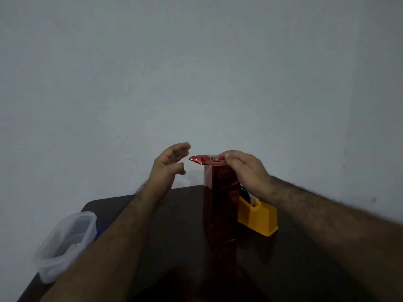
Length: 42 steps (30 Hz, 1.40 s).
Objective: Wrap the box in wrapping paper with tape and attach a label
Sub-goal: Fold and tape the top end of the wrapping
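The box [220, 199] is standing on end near the middle of the dark surface [174, 225], already sheathed in shiny red wrapping paper [204, 160] whose loose end is sticking out sideways over the top, to the box's left. The right hand [245, 171] is resting over the box's top right corner, its fingers [226, 154] curled and pinching the paper down against the upper edge. The left hand [170, 163] is hovering just left of the box top, touching nothing, fingers loosely spread and thumb apart — close to the paper's pointed tip but clear of it.

Judging by the look of it, the paper is foil-like: thin, slick and quick to crease, so it is likely asking for flat pressing along the box edges rather than tugging at the tip, which could tear or crumple. The box itself seems stiff and light, and being tall and narrow it is probably easy to tip — a steadying hold high on its sides or top makes sense.

Just to the right of the box, partly behind it, a yellow tape dispenser [258, 219] is sitting. Well to the box's left, at the surface's edge, a clear plastic container [65, 243] is lying, with something blue [100, 232] beside it that I cannot make out.
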Each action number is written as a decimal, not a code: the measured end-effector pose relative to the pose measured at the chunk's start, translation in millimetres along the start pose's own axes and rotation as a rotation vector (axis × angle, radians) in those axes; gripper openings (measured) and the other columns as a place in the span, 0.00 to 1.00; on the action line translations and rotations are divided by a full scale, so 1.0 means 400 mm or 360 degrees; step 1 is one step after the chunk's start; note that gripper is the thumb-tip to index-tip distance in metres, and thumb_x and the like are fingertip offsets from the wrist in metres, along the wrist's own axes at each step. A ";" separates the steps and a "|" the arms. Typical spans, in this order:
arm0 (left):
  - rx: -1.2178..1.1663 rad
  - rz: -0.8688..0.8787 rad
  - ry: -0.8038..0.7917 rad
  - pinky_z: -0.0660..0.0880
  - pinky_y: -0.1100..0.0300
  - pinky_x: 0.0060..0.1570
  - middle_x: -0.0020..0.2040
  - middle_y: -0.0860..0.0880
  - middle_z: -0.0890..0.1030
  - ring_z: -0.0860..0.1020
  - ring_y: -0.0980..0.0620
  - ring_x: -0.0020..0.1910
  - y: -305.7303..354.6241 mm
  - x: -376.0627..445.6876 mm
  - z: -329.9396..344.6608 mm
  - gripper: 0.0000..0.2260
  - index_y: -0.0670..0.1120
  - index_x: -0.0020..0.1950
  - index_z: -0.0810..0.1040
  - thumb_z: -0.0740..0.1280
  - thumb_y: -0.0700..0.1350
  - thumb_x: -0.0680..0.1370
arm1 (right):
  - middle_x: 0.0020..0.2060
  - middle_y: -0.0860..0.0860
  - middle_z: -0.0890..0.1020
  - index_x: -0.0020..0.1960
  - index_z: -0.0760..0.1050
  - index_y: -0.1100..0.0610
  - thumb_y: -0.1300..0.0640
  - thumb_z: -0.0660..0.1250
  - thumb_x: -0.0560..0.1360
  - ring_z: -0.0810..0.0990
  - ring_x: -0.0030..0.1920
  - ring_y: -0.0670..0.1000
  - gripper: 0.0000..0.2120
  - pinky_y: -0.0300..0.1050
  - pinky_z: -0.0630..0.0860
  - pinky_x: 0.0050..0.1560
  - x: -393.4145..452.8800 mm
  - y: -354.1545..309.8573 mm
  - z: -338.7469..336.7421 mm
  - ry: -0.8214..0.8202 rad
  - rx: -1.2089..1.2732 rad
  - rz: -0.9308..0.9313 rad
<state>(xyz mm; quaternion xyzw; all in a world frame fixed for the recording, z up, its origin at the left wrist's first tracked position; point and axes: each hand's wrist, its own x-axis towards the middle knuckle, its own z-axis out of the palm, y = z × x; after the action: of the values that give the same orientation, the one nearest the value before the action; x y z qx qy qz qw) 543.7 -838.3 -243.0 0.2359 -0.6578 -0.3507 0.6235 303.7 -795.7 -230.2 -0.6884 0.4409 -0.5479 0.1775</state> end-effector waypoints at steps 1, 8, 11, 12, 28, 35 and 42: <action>0.0076 -0.0007 -0.0010 0.80 0.58 0.57 0.66 0.52 0.83 0.78 0.49 0.70 -0.015 -0.007 -0.007 0.29 0.48 0.68 0.80 0.66 0.30 0.69 | 0.52 0.45 0.86 0.59 0.85 0.48 0.51 0.60 0.87 0.83 0.57 0.48 0.15 0.50 0.81 0.59 0.002 0.002 -0.002 -0.0006 0.0000 -0.0004; 0.0094 0.0073 -0.0093 0.78 0.50 0.63 0.59 0.47 0.86 0.81 0.49 0.64 -0.008 -0.011 0.006 0.17 0.45 0.61 0.86 0.76 0.32 0.74 | 0.52 0.48 0.87 0.56 0.86 0.47 0.53 0.62 0.85 0.85 0.57 0.54 0.13 0.63 0.81 0.63 0.031 -0.008 -0.027 -0.0199 0.0049 0.0076; 0.0093 0.0124 -0.0050 0.77 0.52 0.65 0.58 0.45 0.87 0.82 0.48 0.64 0.009 -0.006 0.013 0.12 0.42 0.58 0.87 0.75 0.33 0.76 | 0.53 0.47 0.87 0.56 0.86 0.46 0.57 0.66 0.83 0.85 0.58 0.51 0.12 0.62 0.81 0.64 0.041 -0.014 -0.030 -0.0180 0.0048 0.0041; 0.0081 0.0132 -0.0043 0.77 0.51 0.66 0.58 0.45 0.87 0.82 0.47 0.64 0.014 -0.004 0.015 0.10 0.41 0.57 0.86 0.74 0.33 0.77 | 0.55 0.46 0.87 0.58 0.86 0.46 0.59 0.66 0.83 0.84 0.59 0.50 0.12 0.60 0.81 0.65 0.042 -0.022 -0.029 -0.0176 0.0058 0.0011; -0.0069 0.0138 0.0059 0.79 0.55 0.61 0.52 0.43 0.87 0.84 0.49 0.55 0.079 0.013 0.083 0.13 0.45 0.66 0.83 0.70 0.37 0.82 | 0.37 0.45 0.87 0.42 0.86 0.51 0.54 0.82 0.69 0.87 0.38 0.44 0.05 0.43 0.83 0.42 0.030 -0.145 0.052 0.0253 -0.0128 -0.0228; 0.0026 -0.0175 0.0048 0.72 0.54 0.60 0.58 0.50 0.87 0.82 0.55 0.62 0.065 0.004 0.042 0.10 0.47 0.62 0.83 0.69 0.43 0.82 | 0.41 0.55 0.89 0.39 0.87 0.59 0.65 0.77 0.71 0.89 0.48 0.56 0.03 0.52 0.86 0.49 0.058 -0.157 0.037 0.0151 0.0484 0.0329; 0.0055 -0.0211 0.0046 0.74 0.70 0.49 0.57 0.43 0.85 0.83 0.64 0.51 0.075 0.000 0.068 0.11 0.46 0.64 0.83 0.70 0.41 0.82 | 0.43 0.56 0.89 0.46 0.87 0.61 0.64 0.76 0.73 0.89 0.45 0.55 0.02 0.45 0.81 0.37 0.075 -0.174 0.009 -0.0050 0.0596 0.0614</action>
<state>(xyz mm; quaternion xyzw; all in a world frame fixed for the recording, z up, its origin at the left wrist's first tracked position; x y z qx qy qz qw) 520.7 -814.5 -219.6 0.2948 -0.6375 -0.3764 0.6042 336.0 -782.5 -162.7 -0.5553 0.4519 -0.5652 0.4098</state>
